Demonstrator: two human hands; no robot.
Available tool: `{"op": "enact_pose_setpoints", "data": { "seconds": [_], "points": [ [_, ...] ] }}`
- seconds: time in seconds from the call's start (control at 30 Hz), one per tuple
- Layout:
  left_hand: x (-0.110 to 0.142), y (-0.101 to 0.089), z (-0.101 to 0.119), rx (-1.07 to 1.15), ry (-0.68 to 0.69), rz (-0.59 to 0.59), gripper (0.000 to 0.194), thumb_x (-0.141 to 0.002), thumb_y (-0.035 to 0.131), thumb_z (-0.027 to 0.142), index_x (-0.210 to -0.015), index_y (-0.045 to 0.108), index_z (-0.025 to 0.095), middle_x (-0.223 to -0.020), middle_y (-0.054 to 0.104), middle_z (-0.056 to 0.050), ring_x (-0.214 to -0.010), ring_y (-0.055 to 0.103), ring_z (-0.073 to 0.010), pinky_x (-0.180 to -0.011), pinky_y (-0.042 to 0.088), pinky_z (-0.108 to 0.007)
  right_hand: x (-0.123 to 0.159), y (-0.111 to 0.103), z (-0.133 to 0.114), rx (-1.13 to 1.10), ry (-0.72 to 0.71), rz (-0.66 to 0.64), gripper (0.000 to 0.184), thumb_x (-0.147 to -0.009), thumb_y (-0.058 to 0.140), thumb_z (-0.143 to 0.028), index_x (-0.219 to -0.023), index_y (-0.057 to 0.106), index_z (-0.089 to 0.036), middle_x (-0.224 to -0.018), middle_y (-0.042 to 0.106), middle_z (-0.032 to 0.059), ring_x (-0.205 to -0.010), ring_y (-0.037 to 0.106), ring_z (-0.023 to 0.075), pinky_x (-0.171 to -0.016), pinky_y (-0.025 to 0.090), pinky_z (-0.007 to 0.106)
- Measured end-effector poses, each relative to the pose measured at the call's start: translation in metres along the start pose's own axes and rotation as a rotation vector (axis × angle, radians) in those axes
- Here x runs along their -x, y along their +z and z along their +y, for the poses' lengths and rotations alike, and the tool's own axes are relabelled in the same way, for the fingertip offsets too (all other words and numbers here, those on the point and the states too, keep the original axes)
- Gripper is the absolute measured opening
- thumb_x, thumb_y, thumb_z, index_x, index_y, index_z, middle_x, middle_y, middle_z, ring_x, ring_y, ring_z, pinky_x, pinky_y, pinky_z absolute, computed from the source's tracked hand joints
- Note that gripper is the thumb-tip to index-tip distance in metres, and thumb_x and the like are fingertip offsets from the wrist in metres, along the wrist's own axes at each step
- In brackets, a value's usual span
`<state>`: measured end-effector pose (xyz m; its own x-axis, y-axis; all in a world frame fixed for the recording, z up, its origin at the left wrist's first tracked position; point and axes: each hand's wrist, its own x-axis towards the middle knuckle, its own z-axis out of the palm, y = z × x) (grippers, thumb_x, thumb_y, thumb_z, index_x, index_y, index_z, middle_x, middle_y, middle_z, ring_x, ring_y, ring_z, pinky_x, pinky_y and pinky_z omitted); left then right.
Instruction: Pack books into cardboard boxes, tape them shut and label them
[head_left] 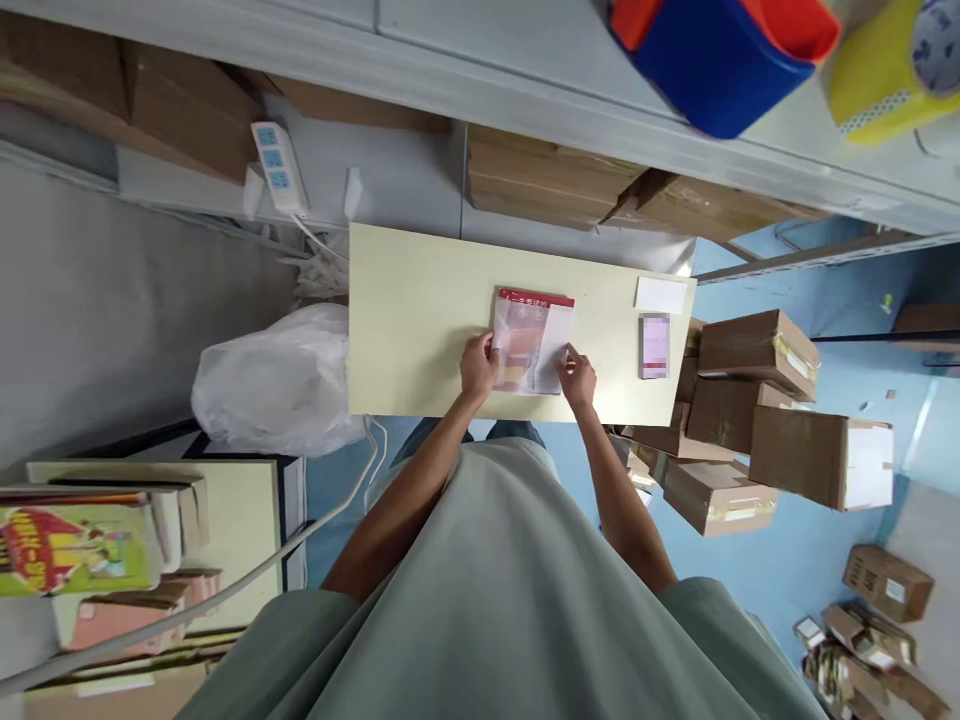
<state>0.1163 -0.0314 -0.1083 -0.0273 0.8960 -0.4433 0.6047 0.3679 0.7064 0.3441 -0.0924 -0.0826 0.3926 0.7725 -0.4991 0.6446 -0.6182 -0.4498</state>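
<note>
Red-topped book [529,325], left hand [478,366] and right hand [577,379] pinching opposite edges, forearms angled inward.

From here I see a smooth, matt, pale-yellow tabletop [420,320], and on it a red-and-pink paper-covered book [517,345] under a translucent, slightly glossy plastic sleeve. I read the crumpled, see-through bag [274,380] beside it as thin, shiny plastic, and the brown boxes [796,455] as matt cardboard with glossy tape. The grey-green shirt [502,600] looks like soft, matt cloth.
</note>
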Motion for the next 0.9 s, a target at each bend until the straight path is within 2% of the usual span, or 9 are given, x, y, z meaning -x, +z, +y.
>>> {"op": "enact_pose_setpoints", "data": {
  "seconds": [0.13, 0.37, 0.47, 0.53, 0.63, 0.9],
  "points": [
    [-0.017, -0.044, -0.028, -0.046, -0.002, 0.068, 0.044, -0.097, 0.060, 0.016, -0.139, 0.074, 0.016, -0.130, 0.074, -0.017, -0.111, 0.076, -0.0286, -0.110, 0.058, -0.043, 0.000, 0.033, -0.050, 0.023, -0.038, -0.022, 0.050, -0.103, 0.062, -0.027, -0.153, 0.067, -0.023, -0.120, 0.075, 0.0108, -0.098, 0.078, 0.0231, -0.092, 0.058, 0.033],
    [-0.063, -0.148, -0.093, -0.058, -0.077, 0.181, 0.046, -0.095, 0.064, 0.017, -0.140, 0.074, 0.016, -0.129, 0.076, -0.016, -0.110, 0.077, -0.0271, -0.112, 0.057, -0.042, -0.011, 0.112, -0.159, 0.059, -0.164, -0.080, 0.049, -0.103, 0.061, -0.024, -0.153, 0.065, -0.025, -0.127, 0.072, 0.0118, -0.099, 0.075, 0.0241, -0.096, 0.059, 0.038],
    [-0.083, -0.181, -0.111, -0.061, -0.102, 0.199, 0.047, -0.094, 0.065, 0.016, -0.139, 0.075, 0.016, -0.127, 0.078, -0.015, -0.109, 0.077, -0.0259, -0.110, 0.057, -0.039, -0.015, 0.136, -0.191, 0.056, -0.195, -0.068, 0.046, -0.104, 0.060, -0.023, -0.149, 0.067, -0.026, -0.124, 0.072, 0.0116, -0.098, 0.073, 0.0243, -0.095, 0.059, 0.039],
    [-0.092, -0.191, -0.117, -0.055, -0.107, 0.195, 0.046, -0.092, 0.065, 0.015, -0.137, 0.076, 0.017, -0.123, 0.080, -0.013, -0.105, 0.077, -0.0241, -0.108, 0.058, -0.037, -0.015, 0.145, -0.203, 0.063, -0.194, -0.053, 0.044, -0.103, 0.061, -0.023, -0.147, 0.067, -0.026, -0.122, 0.072, 0.0111, -0.097, 0.072, 0.0246, -0.094, 0.059, 0.039],
    [-0.097, -0.195, -0.118, -0.048, -0.095, 0.179, 0.045, -0.092, 0.064, 0.014, -0.135, 0.076, 0.018, -0.120, 0.081, -0.011, -0.106, 0.077, -0.0237, -0.107, 0.058, -0.037, -0.013, 0.148, -0.209, 0.077, -0.177, -0.041, 0.045, -0.103, 0.062, -0.022, -0.147, 0.067, -0.027, -0.121, 0.071, 0.0106, -0.099, 0.072, 0.0255, -0.094, 0.058, 0.039],
    [-0.076, -0.194, -0.106, -0.054, -0.058, 0.189, 0.047, -0.093, 0.064, 0.012, -0.138, 0.075, 0.018, -0.129, 0.077, -0.016, -0.109, 0.078, -0.0293, -0.107, 0.059, -0.043, 0.001, 0.149, -0.204, 0.071, -0.191, 0.014, 0.051, -0.106, 0.054, -0.025, -0.156, 0.060, -0.026, -0.131, 0.069, 0.0131, -0.102, 0.074, 0.0267, -0.096, 0.061, 0.041]
  ]
}}
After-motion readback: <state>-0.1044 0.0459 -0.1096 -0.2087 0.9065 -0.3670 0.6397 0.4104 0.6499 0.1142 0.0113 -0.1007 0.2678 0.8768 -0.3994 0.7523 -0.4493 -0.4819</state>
